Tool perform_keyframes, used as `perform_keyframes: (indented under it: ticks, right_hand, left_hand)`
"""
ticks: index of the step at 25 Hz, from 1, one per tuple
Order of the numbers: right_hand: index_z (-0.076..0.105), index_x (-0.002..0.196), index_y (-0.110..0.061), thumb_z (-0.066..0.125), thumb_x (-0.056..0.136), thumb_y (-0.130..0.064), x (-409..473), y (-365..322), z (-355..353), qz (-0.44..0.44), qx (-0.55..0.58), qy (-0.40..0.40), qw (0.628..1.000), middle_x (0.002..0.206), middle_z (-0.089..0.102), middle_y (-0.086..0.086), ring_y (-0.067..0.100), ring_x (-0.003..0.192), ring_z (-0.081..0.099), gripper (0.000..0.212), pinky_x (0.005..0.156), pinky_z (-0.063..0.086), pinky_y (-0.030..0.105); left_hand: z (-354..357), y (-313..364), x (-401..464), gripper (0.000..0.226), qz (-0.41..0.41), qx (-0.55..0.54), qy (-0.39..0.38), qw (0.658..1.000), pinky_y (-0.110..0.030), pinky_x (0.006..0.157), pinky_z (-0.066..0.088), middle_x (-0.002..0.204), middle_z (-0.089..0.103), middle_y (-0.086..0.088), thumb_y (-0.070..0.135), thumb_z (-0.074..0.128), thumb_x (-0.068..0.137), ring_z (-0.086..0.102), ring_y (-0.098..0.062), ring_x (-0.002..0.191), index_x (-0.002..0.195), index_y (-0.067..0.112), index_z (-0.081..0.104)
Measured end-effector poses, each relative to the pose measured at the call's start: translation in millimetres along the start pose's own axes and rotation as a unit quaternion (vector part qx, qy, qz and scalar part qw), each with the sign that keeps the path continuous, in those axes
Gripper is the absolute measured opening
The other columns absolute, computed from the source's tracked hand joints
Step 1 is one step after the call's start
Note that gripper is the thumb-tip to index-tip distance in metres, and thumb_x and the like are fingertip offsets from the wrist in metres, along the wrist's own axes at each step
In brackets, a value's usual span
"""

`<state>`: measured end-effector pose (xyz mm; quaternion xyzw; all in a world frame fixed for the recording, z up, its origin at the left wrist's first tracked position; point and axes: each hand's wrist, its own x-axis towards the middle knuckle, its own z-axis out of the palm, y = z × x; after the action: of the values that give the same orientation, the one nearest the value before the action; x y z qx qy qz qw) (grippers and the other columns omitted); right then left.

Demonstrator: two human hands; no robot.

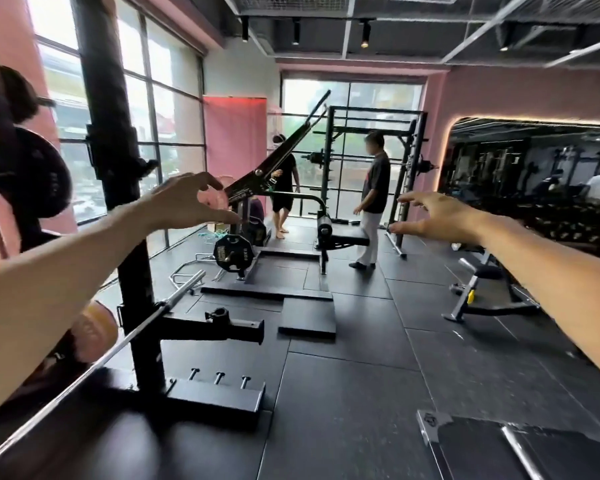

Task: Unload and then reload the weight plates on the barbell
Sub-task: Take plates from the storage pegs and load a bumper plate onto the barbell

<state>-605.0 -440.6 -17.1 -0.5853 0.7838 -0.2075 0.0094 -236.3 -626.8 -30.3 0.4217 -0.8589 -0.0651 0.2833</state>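
Note:
A steel barbell runs diagonally from the lower left up to its bare sleeve end near the rack's safety arm. A black collar clamp sits on that arm. Black weight plates hang on the rack at the left. Both my arms reach forward in the air. My left hand hovers with fingers spread and slightly curved, holding nothing. My right hand is also spread and empty, farther right. Neither hand touches the bar or a plate.
The black rack upright stands close at the left. A plate-loaded machine and a second rack lie ahead, with two people standing near them. A bench is at the right and a padded bench corner lies at the bottom right.

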Motion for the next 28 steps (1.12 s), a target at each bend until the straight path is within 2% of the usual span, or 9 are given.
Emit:
perform_keyframes:
  ticks: [4, 8, 13, 16, 19, 21, 24, 26, 28]
  right_hand:
    - [0.04, 0.143, -0.035, 0.065, 0.065, -0.079, 80, -23, 37, -0.059, 0.016, -0.045, 0.997, 0.152, 0.04, 0.004, 0.026, 0.138, 0.039, 0.093, 0.114, 0.031, 0.043]
    - [0.042, 0.142, -0.032, 0.071, 0.076, -0.061, 144, -68, 76, -0.117, 0.041, -0.053, 0.991, 0.152, 0.039, 0.006, 0.026, 0.139, 0.038, 0.077, 0.115, 0.031, 0.042]
    - [0.039, 0.145, -0.03, 0.07, 0.08, -0.056, 212, -139, 132, -0.173, 0.049, -0.074, 0.981, 0.148, 0.043, 0.007, 0.024, 0.135, 0.041, 0.078, 0.111, 0.035, 0.04]
    - [0.04, 0.144, -0.031, 0.07, 0.072, -0.067, 247, -189, 174, -0.207, 0.048, -0.081, 0.974, 0.151, 0.04, 0.004, 0.024, 0.137, 0.039, 0.086, 0.114, 0.031, 0.041]
    - [0.039, 0.142, -0.039, 0.056, 0.05, -0.094, 277, -224, 219, -0.219, 0.041, -0.096, 0.97, 0.15, 0.04, 0.002, 0.027, 0.137, 0.04, 0.109, 0.116, 0.024, 0.055]
    - [0.041, 0.141, -0.037, 0.065, 0.062, -0.081, 291, -246, 250, -0.23, 0.045, -0.12, 0.965, 0.142, 0.045, 0.003, 0.027, 0.132, 0.043, 0.093, 0.113, 0.031, 0.052]
    - [0.044, 0.139, -0.038, 0.07, 0.065, -0.075, 318, -271, 313, -0.242, 0.055, -0.151, 0.957, 0.134, 0.05, -0.004, 0.018, 0.123, 0.047, 0.087, 0.109, 0.039, 0.043]
    - [0.045, 0.135, -0.043, 0.065, 0.053, -0.088, 340, -285, 366, -0.259, 0.06, -0.174, 0.948, 0.137, 0.052, -0.004, 0.02, 0.124, 0.05, 0.095, 0.109, 0.039, 0.047]
    - [0.046, 0.135, -0.043, 0.066, 0.056, -0.084, 349, -297, 414, -0.262, 0.053, -0.188, 0.945, 0.143, 0.048, -0.001, 0.023, 0.13, 0.048, 0.091, 0.11, 0.037, 0.048]
  left_hand:
    - [-12, -41, 12, 0.079, -0.072, 0.018, 0.028, 0.997, -0.034, 0.101, 0.036, 0.137, 0.055, -0.003, 0.065, 0.077, 0.064, 0.05, -0.024, 0.123, 0.131, 0.028, 0.054]
    - [-29, -92, 16, 0.078, -0.121, 0.042, 0.044, 0.991, -0.037, 0.104, 0.036, 0.139, 0.051, 0.0, 0.067, 0.076, 0.066, 0.047, -0.024, 0.127, 0.131, 0.03, 0.054]
    - [-53, -172, 14, 0.103, -0.173, 0.066, 0.043, 0.982, -0.041, 0.107, 0.038, 0.139, 0.052, -0.001, 0.09, 0.064, 0.046, 0.048, -0.023, 0.127, 0.13, 0.033, 0.053]
    - [-60, -232, 15, 0.084, -0.195, 0.074, 0.053, 0.976, -0.035, 0.101, 0.038, 0.137, 0.053, -0.004, 0.07, 0.074, 0.064, 0.049, -0.023, 0.125, 0.133, 0.026, 0.053]
    - [-54, -279, 15, 0.074, -0.219, 0.071, 0.051, 0.972, -0.035, 0.096, 0.038, 0.134, 0.056, -0.005, 0.06, 0.078, 0.07, 0.052, -0.024, 0.122, 0.131, 0.025, 0.055]
    - [-43, -312, 11, 0.068, -0.246, 0.056, 0.038, 0.967, -0.034, 0.094, 0.038, 0.132, 0.056, -0.005, 0.058, 0.079, 0.071, 0.051, -0.024, 0.121, 0.128, 0.027, 0.056]
    - [-9, -363, -4, 0.074, -0.289, 0.042, 0.016, 0.956, -0.038, 0.1, 0.038, 0.138, 0.053, -0.002, 0.068, 0.076, 0.067, 0.048, -0.022, 0.126, 0.127, 0.033, 0.054]
    - [18, -395, -16, 0.088, -0.332, 0.029, 0.01, 0.943, -0.04, 0.104, 0.039, 0.138, 0.054, -0.002, 0.079, 0.07, 0.054, 0.049, -0.023, 0.126, 0.127, 0.034, 0.054]
    - [46, -422, -28, 0.092, -0.371, 0.017, 0.01, 0.928, -0.039, 0.105, 0.04, 0.136, 0.056, -0.003, 0.08, 0.066, 0.047, 0.051, -0.024, 0.125, 0.127, 0.035, 0.055]
